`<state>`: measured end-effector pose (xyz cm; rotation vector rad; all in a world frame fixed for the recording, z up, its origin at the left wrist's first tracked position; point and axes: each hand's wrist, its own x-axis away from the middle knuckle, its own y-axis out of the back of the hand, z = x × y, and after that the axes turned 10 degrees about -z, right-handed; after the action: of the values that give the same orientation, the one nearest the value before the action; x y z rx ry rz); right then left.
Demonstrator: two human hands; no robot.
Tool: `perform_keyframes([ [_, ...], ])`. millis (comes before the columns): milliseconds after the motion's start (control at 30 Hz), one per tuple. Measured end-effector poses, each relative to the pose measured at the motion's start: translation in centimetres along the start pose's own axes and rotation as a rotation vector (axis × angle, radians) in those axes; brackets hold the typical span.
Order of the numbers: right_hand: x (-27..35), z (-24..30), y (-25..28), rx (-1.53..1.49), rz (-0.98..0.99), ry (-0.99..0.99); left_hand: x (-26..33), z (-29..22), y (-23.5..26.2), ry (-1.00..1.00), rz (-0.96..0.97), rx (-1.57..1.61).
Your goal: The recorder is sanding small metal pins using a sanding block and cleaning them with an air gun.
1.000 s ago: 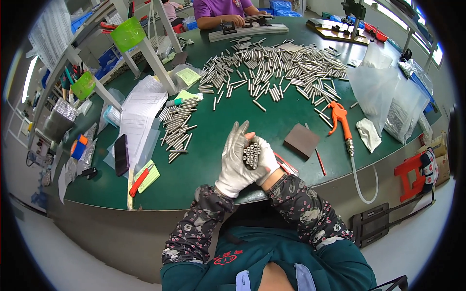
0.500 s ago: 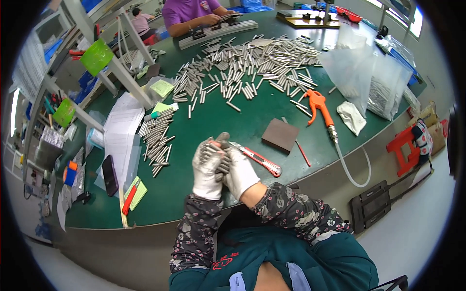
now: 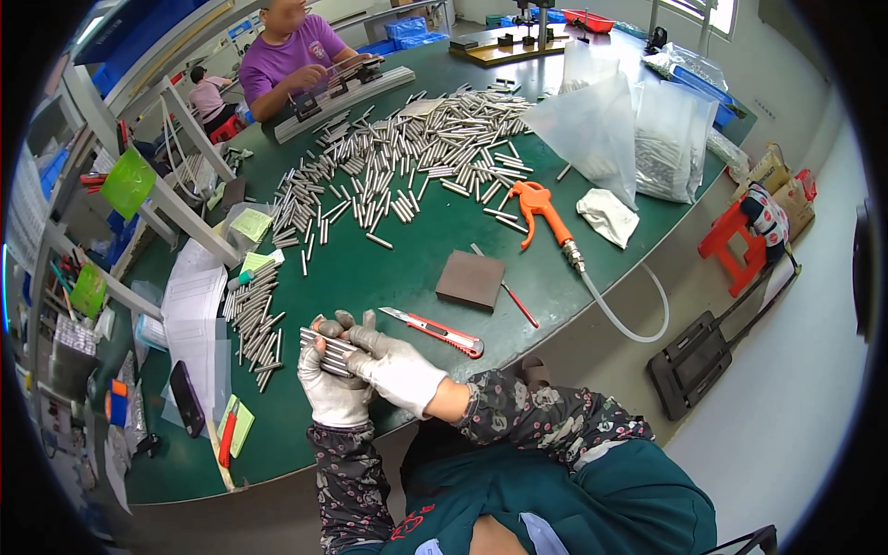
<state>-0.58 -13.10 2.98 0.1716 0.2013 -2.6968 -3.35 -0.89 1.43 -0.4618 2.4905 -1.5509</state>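
A bundle of several short, shiny metal pins [image 3: 324, 351] lies between my hands, just above the near part of the green table. My left hand [image 3: 335, 396], in a white glove with grey fingertips, is closed around the bundle from below. The gloved fingers of my right hand [image 3: 403, 374] press against its right end; the palm is partly hidden. Just right of my hands lies a red utility knife [image 3: 442, 335], its blade out and pointing left. Behind the knife sit a dark brown block [image 3: 470, 280] and a thin red stick [image 3: 521, 306].
Loose metal pins [image 3: 384, 185] spread over the far middle; a smaller group [image 3: 250, 314] lies left. An orange air gun [image 3: 546, 217], white cloth [image 3: 608, 218] and plastic bags [image 3: 671, 139] are right. Papers [image 3: 192, 296] and a phone [image 3: 187, 398] lie left. Opposite sits a co-worker [image 3: 287, 60].
The head view has shifted, moving the scene left and down. My hands have moved slightly away from the knife, and the pins between them show more plainly, lined up side by side.
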Motion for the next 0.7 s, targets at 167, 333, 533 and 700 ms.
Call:
perform_keyframes([
  [167, -0.1, 0.1, 1.2, 0.409, -0.108, 0.219, -0.5, -0.7, 0.3, 0.005, -0.099, 0.158],
  [333, 0.4, 3.1, 4.6, 0.536, -0.119, 0.413, -0.8, -2.1, 0.8, 0.047, -0.278, 0.325],
  [533, -2.8, 5.1, 15.9, 1.008, -0.363, 0.290, -0.5, -3.5, 3.5, 0.114, -0.247, 0.403],
  [700, -4.5, 5.9, 20.6, 1.562, -0.545, 0.059, -1.5, -3.5, 6.1, -0.042, -0.432, 0.200],
])
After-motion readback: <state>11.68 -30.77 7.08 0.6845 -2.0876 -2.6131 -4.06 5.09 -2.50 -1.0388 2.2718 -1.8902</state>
